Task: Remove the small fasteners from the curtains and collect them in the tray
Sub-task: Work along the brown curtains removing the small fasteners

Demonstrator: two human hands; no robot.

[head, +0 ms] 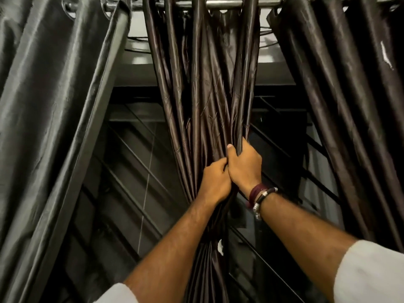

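Both clenched around middle curtain (209, 101) below rod (220, 2): left hand (215, 182) lower, right hand (244, 166) touching it, just above.

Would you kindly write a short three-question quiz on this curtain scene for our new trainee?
1. True or false: both hands grip the middle curtain.
2. Which wrist wears the bracelets? A) left B) right C) neither
3. Fill in: the curtains hang from a metal ____ through eyelets.

Key:
1. True: the left hand and the right hand are side by side, closed round the bunched folds.
2. B
3. rod
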